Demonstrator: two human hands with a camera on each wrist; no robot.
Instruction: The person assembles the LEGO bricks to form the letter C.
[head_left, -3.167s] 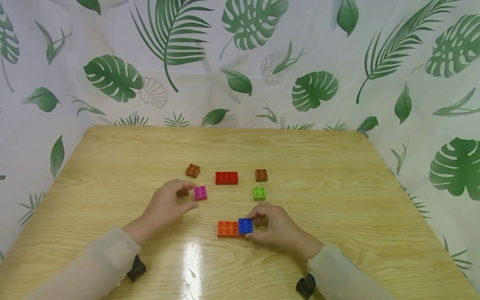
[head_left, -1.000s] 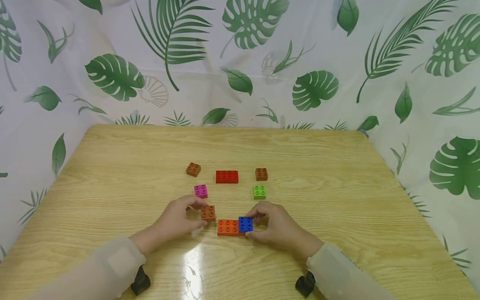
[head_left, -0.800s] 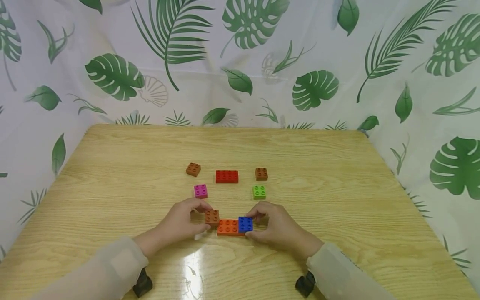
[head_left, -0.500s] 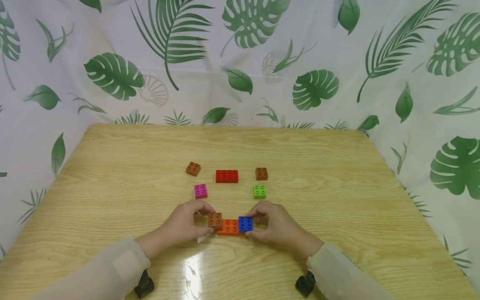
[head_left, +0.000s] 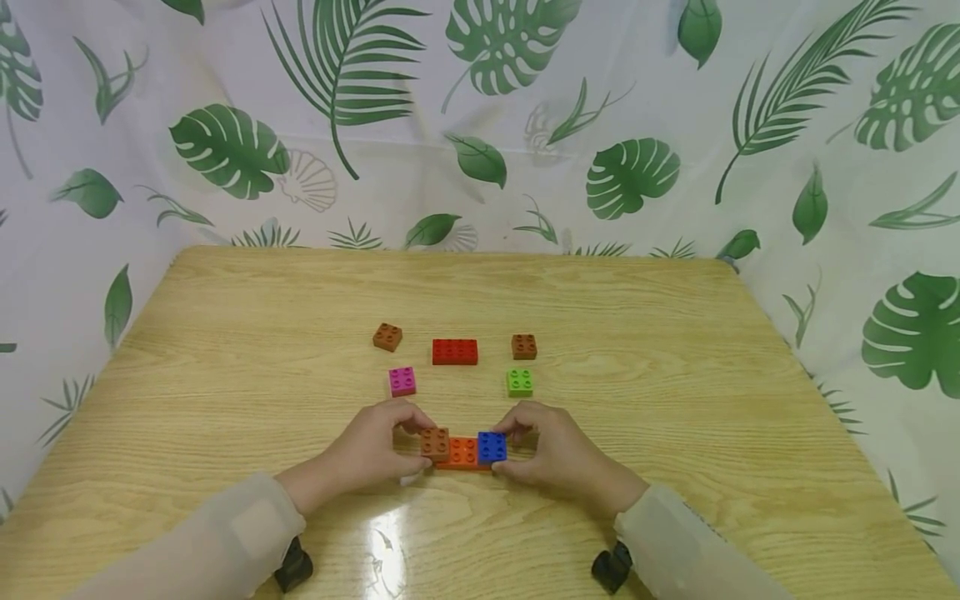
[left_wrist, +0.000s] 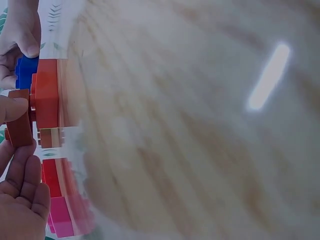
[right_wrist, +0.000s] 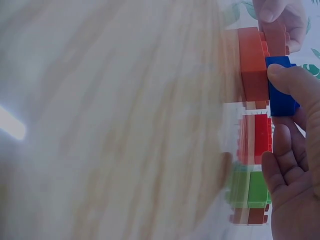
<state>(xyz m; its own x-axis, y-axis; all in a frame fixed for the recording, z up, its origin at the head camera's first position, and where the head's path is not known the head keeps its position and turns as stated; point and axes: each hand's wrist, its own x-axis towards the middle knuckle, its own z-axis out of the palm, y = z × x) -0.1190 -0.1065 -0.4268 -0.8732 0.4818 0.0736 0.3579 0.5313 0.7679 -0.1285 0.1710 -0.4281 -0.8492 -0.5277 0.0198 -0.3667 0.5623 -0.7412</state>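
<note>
Thumb and fingers of my left hand [head_left: 360, 450] pinch a brown toy building brick [head_left: 435, 445] with four studs. It overlaps the left end of a longer orange brick [head_left: 463, 454] that lies on the table. Seen from the left wrist, the brown brick [left_wrist: 20, 125] tilts close over the orange brick's studs [left_wrist: 33, 95]. My right hand [head_left: 551, 454] grips a blue brick [head_left: 492, 447], which sits on the orange brick's right end. In the right wrist view the thumb presses the side of the blue brick [right_wrist: 281, 97].
Behind the hands lie a magenta brick [head_left: 402, 381], a lime green brick [head_left: 520, 382], a long red brick [head_left: 454, 352] and two brown bricks, one at left [head_left: 387, 337] and one at right [head_left: 524, 347]. A leaf-patterned cloth [head_left: 525, 200] hangs past the wooden table's [head_left: 637, 333] far edge.
My left hand has picked up the brown brick from beside the magenta one and carried it right and nearer, onto the orange brick's left end. The right hand keeps its hold on the blue brick.
</note>
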